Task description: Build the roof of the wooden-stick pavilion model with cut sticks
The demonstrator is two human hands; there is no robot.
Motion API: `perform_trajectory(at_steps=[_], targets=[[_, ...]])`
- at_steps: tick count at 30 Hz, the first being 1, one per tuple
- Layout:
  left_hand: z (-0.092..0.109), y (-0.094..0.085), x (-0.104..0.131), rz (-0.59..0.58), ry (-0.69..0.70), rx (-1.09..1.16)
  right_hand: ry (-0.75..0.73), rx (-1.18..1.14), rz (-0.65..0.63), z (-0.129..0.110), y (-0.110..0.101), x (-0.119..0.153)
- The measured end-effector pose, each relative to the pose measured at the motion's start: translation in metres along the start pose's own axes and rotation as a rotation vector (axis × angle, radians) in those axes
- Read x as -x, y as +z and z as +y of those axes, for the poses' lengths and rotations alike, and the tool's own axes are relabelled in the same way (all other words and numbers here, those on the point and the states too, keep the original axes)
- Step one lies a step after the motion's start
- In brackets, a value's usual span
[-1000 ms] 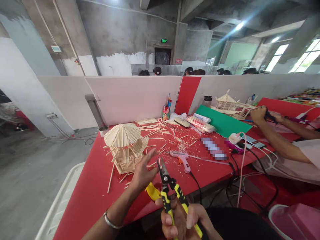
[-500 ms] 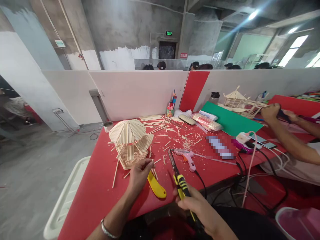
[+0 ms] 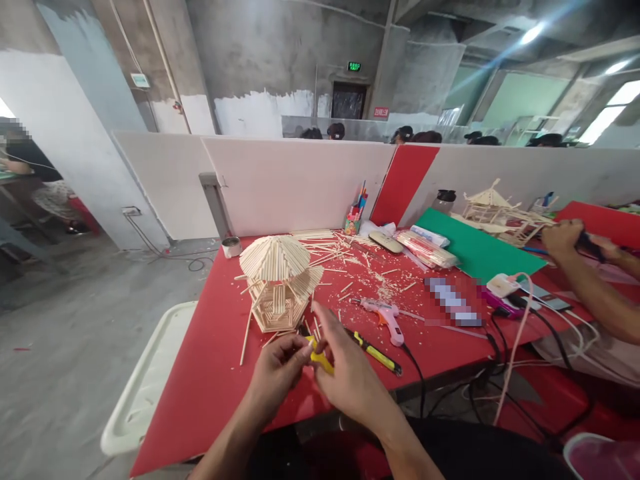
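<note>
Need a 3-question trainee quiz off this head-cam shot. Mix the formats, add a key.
1. Multiple choice: what colour is the body of the glue gun? A) green B) pink C) black

2. True or false: in the picture, the nearer roofed stick model stands to the right of the glue gun.

3. Fill in: the yellow-and-black tool beside the right hand is lying on the ____.

Key: 1. B; 2. False, it stands to the left; 3. table.
</note>
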State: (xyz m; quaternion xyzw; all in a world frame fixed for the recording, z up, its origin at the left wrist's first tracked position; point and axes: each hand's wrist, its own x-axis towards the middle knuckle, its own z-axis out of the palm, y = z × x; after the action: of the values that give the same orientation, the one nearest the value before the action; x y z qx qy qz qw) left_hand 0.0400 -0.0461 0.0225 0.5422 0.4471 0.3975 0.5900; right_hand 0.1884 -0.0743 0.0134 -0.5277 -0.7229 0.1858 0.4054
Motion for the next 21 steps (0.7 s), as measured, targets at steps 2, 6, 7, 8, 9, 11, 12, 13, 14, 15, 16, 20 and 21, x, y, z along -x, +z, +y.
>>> perform_trajectory(at_steps=[2, 6, 7, 8, 9, 11, 12, 13, 14, 15, 16, 20, 21], targets=[[0.009, -0.006, 0.009, -0.014, 0.203, -0.181, -0.065, -0.149, -0.159, -0.007, 0.002, -0.009], [0.015, -0.024, 0.016, 0.243, 0.337, -0.247, 0.169, -0.175, 0.088, 0.005, 0.003, -0.019], [0.013, -0.028, 0.015, 0.297, 0.279, -0.178, 0.227, -0.126, 0.244, 0.010, 0.004, -0.019], [0.010, -0.032, 0.012, 0.323, 0.192, -0.083, 0.256, -0.077, 0.378, 0.013, 0.004, -0.019], [0.007, -0.035, 0.008, 0.325, 0.099, 0.036, 0.254, -0.035, 0.458, 0.015, 0.006, -0.018], [0.000, -0.038, 0.000, 0.297, -0.042, 0.247, 0.196, 0.003, 0.462, 0.014, 0.011, -0.015], [-0.002, -0.038, -0.004, 0.285, -0.075, 0.329, 0.162, 0.005, 0.409, 0.011, 0.014, -0.013], [-0.003, -0.038, -0.006, 0.275, -0.091, 0.391, 0.134, 0.002, 0.348, 0.007, 0.018, -0.011], [-0.004, -0.037, -0.009, 0.271, -0.095, 0.435, 0.110, -0.002, 0.292, 0.003, 0.022, -0.009], [-0.003, -0.036, -0.010, 0.270, -0.094, 0.466, 0.097, -0.006, 0.249, -0.001, 0.026, -0.007], [-0.002, -0.036, -0.011, 0.275, -0.087, 0.483, 0.095, -0.012, 0.216, -0.004, 0.029, -0.006], [0.000, -0.039, -0.014, 0.315, -0.045, 0.442, 0.131, -0.040, 0.118, -0.007, 0.035, 0.000], [0.000, -0.040, -0.016, 0.322, -0.036, 0.417, 0.135, -0.047, 0.096, -0.007, 0.035, 0.001]])
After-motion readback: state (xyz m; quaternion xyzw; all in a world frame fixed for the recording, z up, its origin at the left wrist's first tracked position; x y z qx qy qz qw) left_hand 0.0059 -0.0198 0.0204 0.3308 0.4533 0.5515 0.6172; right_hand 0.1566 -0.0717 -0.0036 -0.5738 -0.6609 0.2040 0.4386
